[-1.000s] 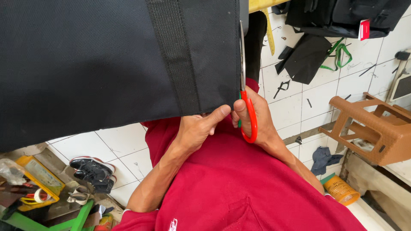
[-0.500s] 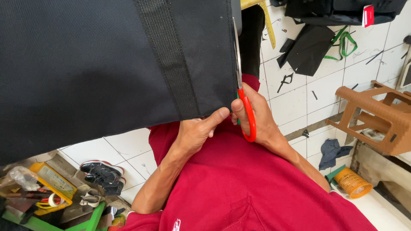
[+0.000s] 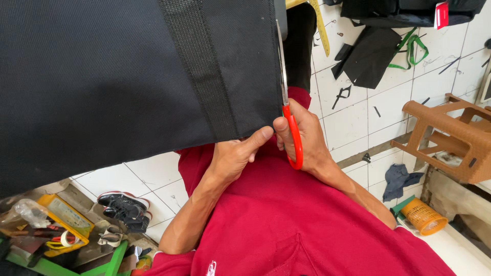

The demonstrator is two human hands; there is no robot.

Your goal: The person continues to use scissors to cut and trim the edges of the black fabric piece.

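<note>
**Two hands and scissors at the edge of a black fabric panel**

We look down on a large black fabric panel [image 3: 102, 76] that fills the upper left of the head view, with a ribbed black webbing strap [image 3: 199, 66] running down it. Our left hand [image 3: 235, 156] is closed on the panel's lower edge, near its right corner, the thumb pressed against the cloth. Our right hand [image 3: 307, 138] is wrapped around the red handles of a pair of scissors [image 3: 289, 112], fingers through the loops. The blades run straight up along the panel's right edge, touching or just beside it; we cannot tell whether cloth lies between them. The gripped corner thus sits directly between the two hands, which nearly touch.

Among packages and labels, we note a red rectangular tag [image 3: 442, 15] hanging from dark goods at the top right, a flat yellow package [image 3: 61, 217] with a pale printed face at the lower left, and a clear plastic bag [image 3: 30, 212] just beside it. An orange mesh basket [image 3: 422, 215] lies on its side at the lower right, near a brown plastic stool [image 3: 452, 135] tipped over on the white tiled floor [image 3: 353, 117]. Black fabric offcuts [image 3: 368, 53] and a green strap [image 3: 409, 51] lie on the tiles, and a black shoe [image 3: 123, 209] rests near the yellow package.
</note>
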